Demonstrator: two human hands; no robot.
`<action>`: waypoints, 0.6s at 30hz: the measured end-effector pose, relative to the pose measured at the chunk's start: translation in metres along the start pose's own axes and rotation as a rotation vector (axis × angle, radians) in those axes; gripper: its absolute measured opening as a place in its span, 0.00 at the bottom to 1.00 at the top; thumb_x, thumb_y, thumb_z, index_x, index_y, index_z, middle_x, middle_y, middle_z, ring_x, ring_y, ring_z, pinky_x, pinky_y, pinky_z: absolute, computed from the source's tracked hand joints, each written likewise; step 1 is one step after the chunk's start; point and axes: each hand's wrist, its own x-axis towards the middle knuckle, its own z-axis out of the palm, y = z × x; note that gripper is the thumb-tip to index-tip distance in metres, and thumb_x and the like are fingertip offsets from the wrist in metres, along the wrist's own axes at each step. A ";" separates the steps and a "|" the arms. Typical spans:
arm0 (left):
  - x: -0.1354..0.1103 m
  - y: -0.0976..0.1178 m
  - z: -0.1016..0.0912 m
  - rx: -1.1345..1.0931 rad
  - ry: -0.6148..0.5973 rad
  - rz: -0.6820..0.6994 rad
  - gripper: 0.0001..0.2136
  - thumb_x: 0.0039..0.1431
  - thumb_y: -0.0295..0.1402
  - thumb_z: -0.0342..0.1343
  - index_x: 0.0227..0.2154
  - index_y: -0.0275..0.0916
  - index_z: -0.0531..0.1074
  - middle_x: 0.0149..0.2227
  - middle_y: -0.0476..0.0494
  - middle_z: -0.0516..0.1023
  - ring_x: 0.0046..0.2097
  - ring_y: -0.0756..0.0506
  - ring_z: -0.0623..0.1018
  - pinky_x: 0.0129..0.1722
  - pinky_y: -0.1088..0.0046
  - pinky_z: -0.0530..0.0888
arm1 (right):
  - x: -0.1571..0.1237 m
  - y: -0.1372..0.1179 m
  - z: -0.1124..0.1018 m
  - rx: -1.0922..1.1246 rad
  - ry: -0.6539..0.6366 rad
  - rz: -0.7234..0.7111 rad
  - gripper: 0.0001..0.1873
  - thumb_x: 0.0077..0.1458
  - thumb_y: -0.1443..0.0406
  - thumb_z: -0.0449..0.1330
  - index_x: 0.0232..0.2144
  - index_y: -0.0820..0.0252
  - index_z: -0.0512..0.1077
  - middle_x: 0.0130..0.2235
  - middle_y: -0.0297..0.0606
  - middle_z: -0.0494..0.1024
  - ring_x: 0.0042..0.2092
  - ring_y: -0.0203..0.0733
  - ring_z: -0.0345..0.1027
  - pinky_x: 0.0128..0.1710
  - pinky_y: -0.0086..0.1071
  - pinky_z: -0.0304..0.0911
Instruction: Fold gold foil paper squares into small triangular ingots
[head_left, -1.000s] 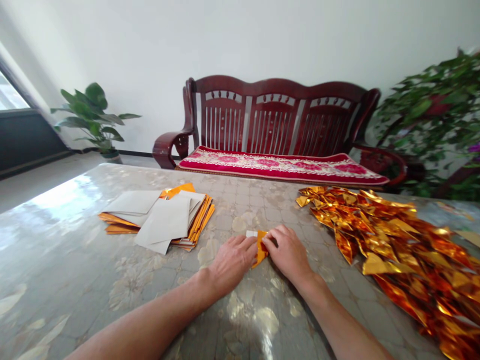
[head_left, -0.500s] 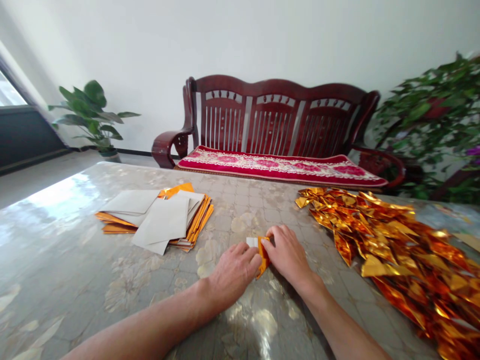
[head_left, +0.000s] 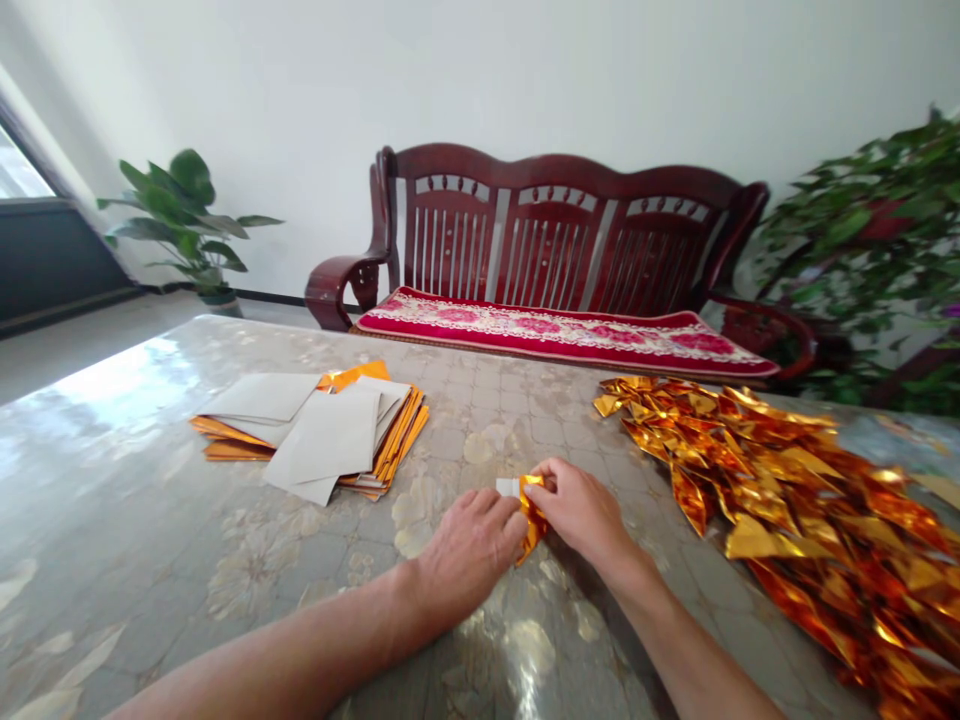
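A small piece of gold foil paper (head_left: 531,512) with a white underside lies partly folded on the glossy table (head_left: 150,520), pinched between both hands. My left hand (head_left: 469,552) presses its left side with fingers curled. My right hand (head_left: 581,510) grips its right edge with thumb and fingers closed. A stack of flat gold-and-white paper sheets (head_left: 319,432) lies to the left, beyond my left hand. A large heap of folded gold foil pieces (head_left: 787,490) spreads over the table's right side.
A dark red wooden bench (head_left: 555,250) with a red patterned cushion stands behind the table. A potted plant (head_left: 187,225) stands at the back left on the floor. Leafy plants (head_left: 877,240) fill the right.
Both hands have shifted slightly nearer to me while working the foil piece; the piece now looks more folded up between the fingers. The camera view tilted a little.
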 end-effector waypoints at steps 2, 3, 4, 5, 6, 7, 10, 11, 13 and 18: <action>0.000 0.000 -0.001 -0.005 0.003 -0.023 0.05 0.67 0.33 0.51 0.44 0.41 0.67 0.46 0.43 0.73 0.46 0.42 0.71 0.44 0.64 0.71 | -0.002 -0.001 0.001 0.033 0.005 0.008 0.06 0.52 0.60 0.60 0.33 0.51 0.76 0.32 0.32 0.81 0.33 0.40 0.73 0.28 0.30 0.52; 0.000 0.000 -0.002 -0.005 0.005 -0.038 0.07 0.67 0.34 0.52 0.45 0.41 0.67 0.47 0.43 0.73 0.47 0.42 0.71 0.45 0.64 0.71 | -0.003 -0.001 0.002 0.048 0.010 0.011 0.06 0.52 0.60 0.60 0.33 0.51 0.76 0.31 0.31 0.81 0.32 0.40 0.73 0.28 0.30 0.52; 0.000 0.000 -0.003 -0.004 0.007 -0.053 0.08 0.67 0.35 0.53 0.46 0.41 0.67 0.48 0.44 0.72 0.48 0.41 0.71 0.45 0.63 0.71 | -0.004 -0.001 0.003 0.057 0.017 0.011 0.06 0.52 0.61 0.60 0.33 0.50 0.76 0.30 0.31 0.80 0.32 0.40 0.72 0.28 0.30 0.52; 0.000 0.000 -0.004 -0.002 0.009 -0.064 0.09 0.66 0.36 0.53 0.46 0.41 0.67 0.49 0.44 0.72 0.48 0.41 0.71 0.45 0.63 0.71 | -0.005 -0.001 0.004 0.059 0.028 0.007 0.05 0.52 0.61 0.60 0.32 0.50 0.76 0.30 0.31 0.80 0.32 0.40 0.72 0.28 0.30 0.52; 0.000 0.000 -0.004 0.003 0.013 -0.070 0.09 0.66 0.37 0.54 0.46 0.42 0.67 0.49 0.44 0.72 0.49 0.41 0.71 0.45 0.63 0.71 | -0.006 -0.001 0.006 0.055 0.043 -0.003 0.06 0.52 0.62 0.60 0.32 0.50 0.76 0.30 0.31 0.80 0.32 0.40 0.72 0.29 0.30 0.52; 0.000 -0.001 -0.004 0.008 0.018 -0.074 0.10 0.66 0.37 0.54 0.46 0.42 0.66 0.50 0.44 0.72 0.49 0.41 0.71 0.45 0.63 0.71 | -0.007 -0.001 0.007 0.047 0.061 -0.017 0.06 0.53 0.63 0.59 0.33 0.49 0.76 0.31 0.31 0.80 0.33 0.40 0.71 0.29 0.30 0.53; 0.000 -0.002 -0.004 0.019 0.038 -0.081 0.10 0.65 0.37 0.54 0.47 0.42 0.66 0.51 0.43 0.71 0.49 0.40 0.70 0.46 0.62 0.71 | -0.009 0.000 0.012 0.031 0.109 -0.085 0.06 0.54 0.64 0.58 0.33 0.49 0.76 0.35 0.32 0.80 0.37 0.41 0.71 0.33 0.31 0.55; 0.000 -0.002 -0.004 0.020 0.043 -0.086 0.10 0.65 0.37 0.54 0.47 0.42 0.66 0.51 0.43 0.71 0.49 0.40 0.70 0.46 0.62 0.71 | -0.010 0.000 0.014 0.028 0.123 -0.111 0.07 0.54 0.65 0.58 0.33 0.50 0.76 0.36 0.33 0.79 0.38 0.41 0.70 0.35 0.31 0.56; 0.000 -0.002 -0.005 0.021 0.049 -0.092 0.10 0.65 0.37 0.54 0.46 0.42 0.66 0.51 0.44 0.71 0.48 0.40 0.70 0.46 0.62 0.71 | -0.012 0.002 0.016 0.018 0.152 -0.166 0.07 0.55 0.66 0.58 0.33 0.51 0.76 0.36 0.34 0.78 0.41 0.42 0.70 0.38 0.31 0.57; 0.001 -0.002 -0.005 0.019 0.051 -0.086 0.08 0.65 0.37 0.54 0.44 0.42 0.66 0.49 0.45 0.72 0.47 0.40 0.71 0.44 0.61 0.71 | -0.016 0.005 0.020 -0.029 0.207 -0.289 0.07 0.57 0.67 0.57 0.34 0.51 0.76 0.37 0.34 0.77 0.43 0.42 0.68 0.42 0.32 0.58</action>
